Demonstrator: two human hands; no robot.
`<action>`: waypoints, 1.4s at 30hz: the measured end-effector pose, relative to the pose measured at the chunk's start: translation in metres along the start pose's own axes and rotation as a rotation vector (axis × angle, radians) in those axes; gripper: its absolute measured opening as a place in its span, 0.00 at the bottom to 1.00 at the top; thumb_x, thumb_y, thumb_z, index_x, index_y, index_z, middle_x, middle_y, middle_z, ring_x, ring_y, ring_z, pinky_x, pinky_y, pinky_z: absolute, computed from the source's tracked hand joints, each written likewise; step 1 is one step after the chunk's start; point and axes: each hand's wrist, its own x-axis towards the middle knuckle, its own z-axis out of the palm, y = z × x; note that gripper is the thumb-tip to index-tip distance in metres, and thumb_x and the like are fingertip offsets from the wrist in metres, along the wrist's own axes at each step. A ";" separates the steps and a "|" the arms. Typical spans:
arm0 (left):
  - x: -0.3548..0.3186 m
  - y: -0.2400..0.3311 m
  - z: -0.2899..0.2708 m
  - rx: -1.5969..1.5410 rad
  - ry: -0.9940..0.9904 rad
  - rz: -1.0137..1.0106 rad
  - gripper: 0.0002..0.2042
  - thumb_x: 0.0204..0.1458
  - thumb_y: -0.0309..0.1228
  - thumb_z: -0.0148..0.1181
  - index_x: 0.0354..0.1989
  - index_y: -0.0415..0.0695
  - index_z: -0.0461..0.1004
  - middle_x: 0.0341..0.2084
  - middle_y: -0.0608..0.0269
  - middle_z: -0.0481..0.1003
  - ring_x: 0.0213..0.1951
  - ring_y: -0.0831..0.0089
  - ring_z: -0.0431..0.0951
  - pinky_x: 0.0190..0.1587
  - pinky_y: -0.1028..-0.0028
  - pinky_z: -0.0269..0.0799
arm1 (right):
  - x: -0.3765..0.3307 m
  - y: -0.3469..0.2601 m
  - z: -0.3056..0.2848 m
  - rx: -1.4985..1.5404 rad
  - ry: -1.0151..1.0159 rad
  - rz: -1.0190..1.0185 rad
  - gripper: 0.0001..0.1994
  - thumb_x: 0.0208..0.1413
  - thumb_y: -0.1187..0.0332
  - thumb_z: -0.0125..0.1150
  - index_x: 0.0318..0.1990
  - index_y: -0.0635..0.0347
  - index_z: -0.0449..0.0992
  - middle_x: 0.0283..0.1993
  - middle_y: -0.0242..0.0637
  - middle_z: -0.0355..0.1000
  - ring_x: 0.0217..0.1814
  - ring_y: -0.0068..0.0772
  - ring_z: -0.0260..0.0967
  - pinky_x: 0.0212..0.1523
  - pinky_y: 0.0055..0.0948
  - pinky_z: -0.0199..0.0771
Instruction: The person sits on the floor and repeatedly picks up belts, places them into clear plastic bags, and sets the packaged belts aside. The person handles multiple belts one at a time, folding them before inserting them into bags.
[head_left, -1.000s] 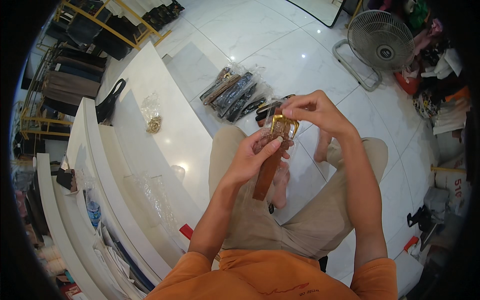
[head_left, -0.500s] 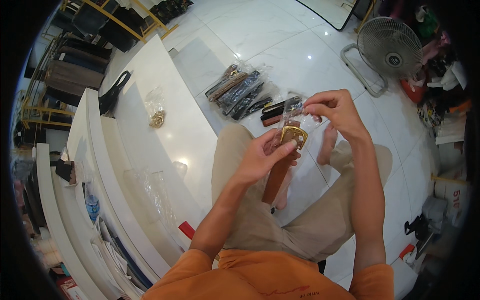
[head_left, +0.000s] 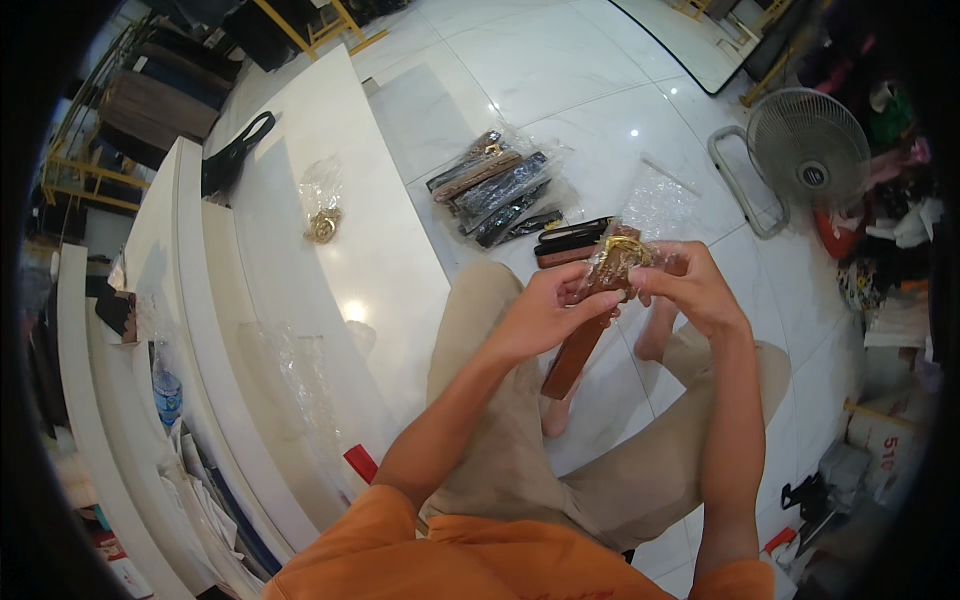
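Observation:
A brown leather belt [head_left: 572,362] hangs slanting between my knees, folded into a long strip. Its gold buckle [head_left: 624,246] is at the upper end, inside a clear plastic bag [head_left: 658,198] that stretches up past it. My left hand [head_left: 540,312] is closed around the belt just below the buckle, thumb on top. Beside the buckle, my right hand [head_left: 698,292] pinches the bag's side against the belt; its other fingers are partly hidden behind. Just beyond my hands, dark and reddish-brown belts [head_left: 570,242] lie on the tiles.
Several plastic-wrapped belts [head_left: 495,190] are piled on the floor ahead. On the white counter [head_left: 385,290] at left lies a small clear bag of gold buckles [head_left: 323,226], with a black strap [head_left: 236,155] farther back. A grey fan [head_left: 808,150] stands at far right, near heaped clothes [head_left: 905,215].
The bag has come down over the buckle, its loose end now reaching up beyond it. My right hand has lowered from above the buckle to its side. The view has shifted slightly.

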 end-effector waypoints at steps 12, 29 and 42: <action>0.050 -0.051 -0.057 0.150 0.100 0.078 0.18 0.61 0.32 0.67 0.55 0.35 0.76 0.42 0.55 0.83 0.43 0.73 0.82 0.47 0.73 0.78 | 0.064 0.048 0.015 0.175 0.236 0.091 0.15 0.64 0.66 0.66 0.50 0.71 0.77 0.45 0.40 0.79 0.43 0.28 0.77 0.46 0.31 0.78; 0.056 -0.054 -0.097 0.419 1.109 0.757 0.05 0.52 0.24 0.61 0.37 0.40 0.78 0.35 0.58 0.73 0.38 0.60 0.68 0.41 0.64 0.64 | 0.395 0.185 0.068 0.337 0.489 0.270 0.14 0.61 0.69 0.69 0.50 0.64 0.76 0.43 0.38 0.77 0.41 0.34 0.77 0.45 0.38 0.83; 0.059 -0.055 -0.104 0.402 1.123 0.765 0.06 0.53 0.26 0.62 0.38 0.40 0.78 0.36 0.57 0.74 0.38 0.58 0.70 0.43 0.63 0.66 | 0.354 0.181 0.048 0.286 0.433 0.388 0.31 0.62 0.62 0.66 0.64 0.75 0.61 0.61 0.60 0.69 0.57 0.52 0.74 0.56 0.43 0.81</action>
